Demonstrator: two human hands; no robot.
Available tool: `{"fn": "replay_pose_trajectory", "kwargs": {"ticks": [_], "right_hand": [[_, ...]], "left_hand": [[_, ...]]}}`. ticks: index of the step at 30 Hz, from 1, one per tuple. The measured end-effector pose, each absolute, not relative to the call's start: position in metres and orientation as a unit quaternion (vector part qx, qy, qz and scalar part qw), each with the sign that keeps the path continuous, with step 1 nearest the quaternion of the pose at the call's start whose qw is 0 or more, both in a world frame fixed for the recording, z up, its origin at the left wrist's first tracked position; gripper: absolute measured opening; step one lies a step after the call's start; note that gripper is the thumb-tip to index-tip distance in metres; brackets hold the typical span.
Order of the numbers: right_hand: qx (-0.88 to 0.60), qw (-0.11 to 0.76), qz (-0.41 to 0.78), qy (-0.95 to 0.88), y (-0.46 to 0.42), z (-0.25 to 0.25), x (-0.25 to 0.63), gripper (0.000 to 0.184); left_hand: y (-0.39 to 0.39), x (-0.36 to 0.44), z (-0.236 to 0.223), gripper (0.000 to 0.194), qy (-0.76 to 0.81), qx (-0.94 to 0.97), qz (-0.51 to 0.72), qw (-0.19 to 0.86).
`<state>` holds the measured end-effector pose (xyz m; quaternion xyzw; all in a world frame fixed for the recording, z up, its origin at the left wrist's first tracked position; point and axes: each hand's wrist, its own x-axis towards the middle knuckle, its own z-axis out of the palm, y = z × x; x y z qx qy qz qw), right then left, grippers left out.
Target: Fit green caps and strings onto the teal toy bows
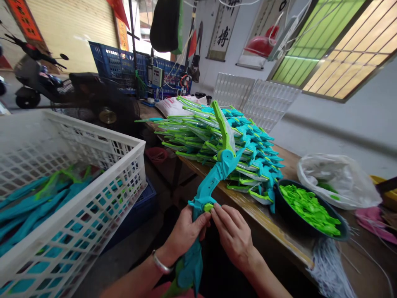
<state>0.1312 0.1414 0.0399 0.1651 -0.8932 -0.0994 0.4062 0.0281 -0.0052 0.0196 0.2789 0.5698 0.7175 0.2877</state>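
A teal and green plastic toy bow point(214, 176) slants up in front of me, its lower end near my lap. My left hand point(186, 229) is wrapped around its middle, thumb against the front. The fingers of my right hand point(232, 236), held together, press at a small green plastic piece point(208, 207) on the bow's middle. My left thumb also lies close to this piece. Beyond the bow, a pile of similar toy bows point(198, 134) covers part of the wooden table point(248, 207). The right fingertips partly hide the contact.
At the left stands a white plastic crate point(124, 155) holding teal and green bow parts. A dark basin point(287, 221) of small green pieces sits at the table's right, beside a clear plastic bag point(347, 178). White strings point(330, 265) hang over the table edge.
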Motion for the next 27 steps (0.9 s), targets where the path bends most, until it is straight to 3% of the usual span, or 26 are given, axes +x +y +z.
{"fn": "replay_pose_trajectory", "kwargs": {"ticks": [12, 15, 19, 23, 25, 27], "right_hand": [[0.185, 0.405, -0.076, -0.892, 0.142, 0.049, 0.131, 0.03], [0.165, 0.424, 0.039, -0.89, 0.14, 0.048, 0.127, 0.024], [0.019, 0.421, 0.257, -0.87, 0.138, 0.045, 0.12, 0.022], [-0.035, 0.234, 0.55, -0.801, 0.142, 0.047, 0.116, 0.042], [-0.037, 0.175, 0.582, -0.793, 0.143, 0.051, 0.116, 0.038], [-0.047, 0.187, 0.553, -0.81, 0.142, 0.054, 0.116, 0.035]], "left_hand": [[-0.004, 0.033, 0.019, 0.047, 0.576, 0.276, 0.722, 0.266], [-0.003, 0.032, 0.015, 0.044, 0.563, 0.276, 0.728, 0.279], [-0.006, 0.03, 0.016, 0.043, 0.561, 0.265, 0.726, 0.297], [-0.011, 0.028, 0.022, 0.041, 0.576, 0.281, 0.712, 0.288], [-0.012, 0.028, 0.02, 0.039, 0.581, 0.297, 0.704, 0.281], [-0.013, 0.03, 0.012, 0.036, 0.592, 0.304, 0.698, 0.262]]}}
